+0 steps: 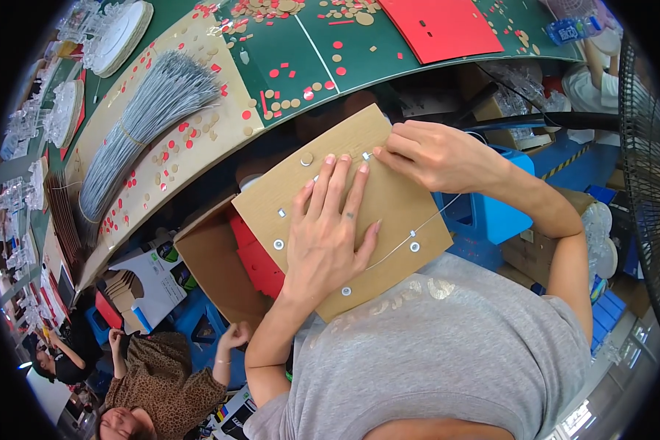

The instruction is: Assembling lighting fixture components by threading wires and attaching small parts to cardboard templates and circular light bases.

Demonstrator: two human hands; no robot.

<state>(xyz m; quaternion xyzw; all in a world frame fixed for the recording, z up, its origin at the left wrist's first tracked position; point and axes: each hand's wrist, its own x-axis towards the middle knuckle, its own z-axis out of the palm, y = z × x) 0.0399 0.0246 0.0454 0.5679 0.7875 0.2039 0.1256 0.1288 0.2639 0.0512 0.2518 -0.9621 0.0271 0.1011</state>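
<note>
The left hand (324, 235) lies open and flat on a brown board (396, 198) at the lap, the right hand (436, 158) bunched beside a small clip (367, 156), its grip unclear, while a wire (385, 256) already meets a second clip (412, 234) and the metal rings (279, 244) look unwired, near the green table (282, 48).

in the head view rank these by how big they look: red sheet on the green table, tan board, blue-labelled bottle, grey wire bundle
1. tan board
2. grey wire bundle
3. red sheet, cut off by the picture's edge
4. blue-labelled bottle
</note>
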